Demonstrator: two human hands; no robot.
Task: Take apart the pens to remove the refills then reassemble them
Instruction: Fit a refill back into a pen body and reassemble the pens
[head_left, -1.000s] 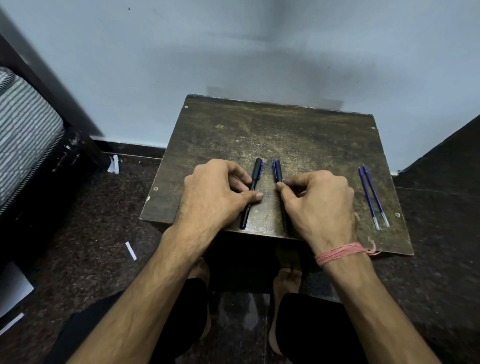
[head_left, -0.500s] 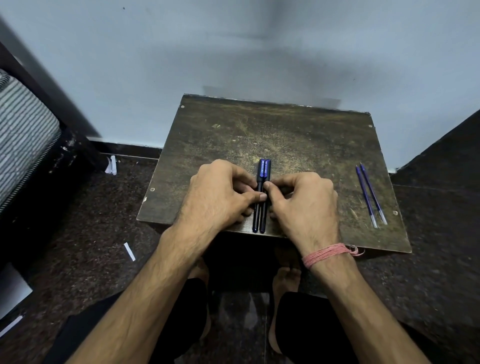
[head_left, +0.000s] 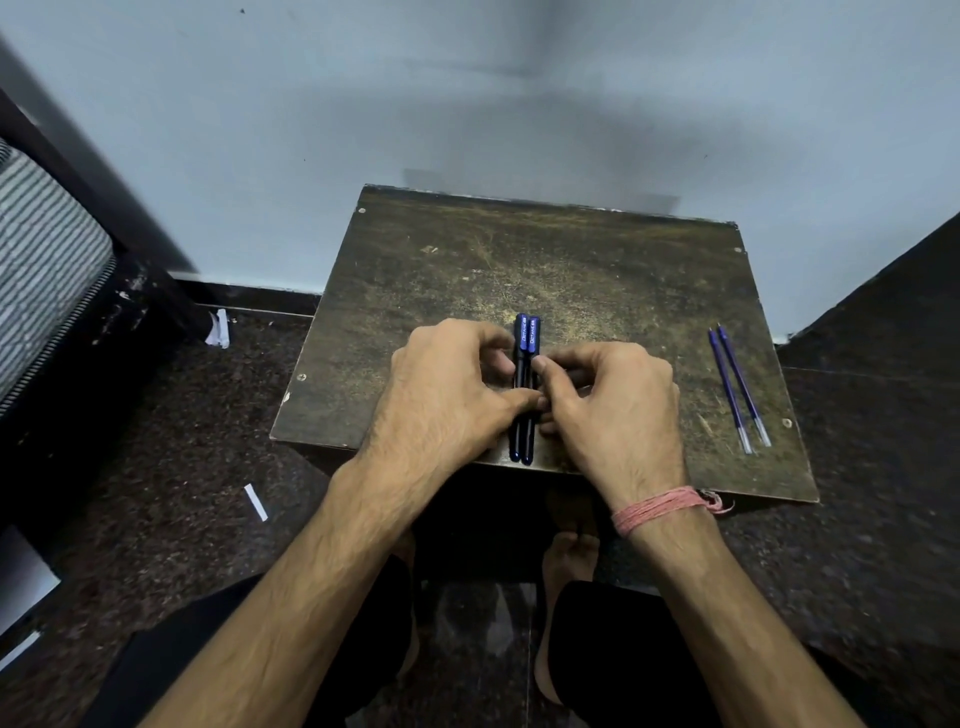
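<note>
Pens, two dark ones with blue clips, lie side by side, touching, at the near middle of the wooden table. The left hand and right hand pinch them together from either side. Two blue refills lie well apart at the right edge, so removal looks done; refitting them appears still ahead.

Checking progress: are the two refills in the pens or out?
Out. Both refills lie bare on the table, right of the pens held between both hands.
</note>
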